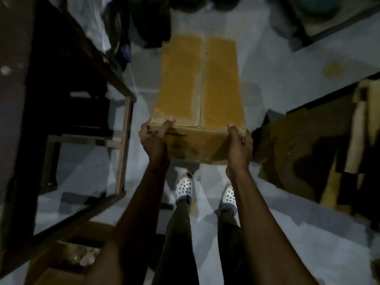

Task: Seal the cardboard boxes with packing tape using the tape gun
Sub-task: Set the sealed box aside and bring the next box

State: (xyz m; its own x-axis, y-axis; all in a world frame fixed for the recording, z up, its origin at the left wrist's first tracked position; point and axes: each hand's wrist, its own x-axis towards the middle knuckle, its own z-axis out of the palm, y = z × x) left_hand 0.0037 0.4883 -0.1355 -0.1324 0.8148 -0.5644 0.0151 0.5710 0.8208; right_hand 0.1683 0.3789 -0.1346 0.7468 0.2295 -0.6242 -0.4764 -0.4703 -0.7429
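Note:
A brown cardboard box (197, 83) is held up in front of me above the floor, its top flaps closed along a centre seam covered by a strip of tape. My left hand (153, 138) grips the near left corner, thumb over the top edge. My right hand (239, 145) grips the near right corner the same way. No tape gun is in view.
A dark wooden table frame (121, 112) stands close on the left. Flattened cardboard and clutter (308, 153) lie on the right. Dark bags (144, 21) sit beyond the box. My feet in white perforated clogs (184, 187) stand on the pale floor.

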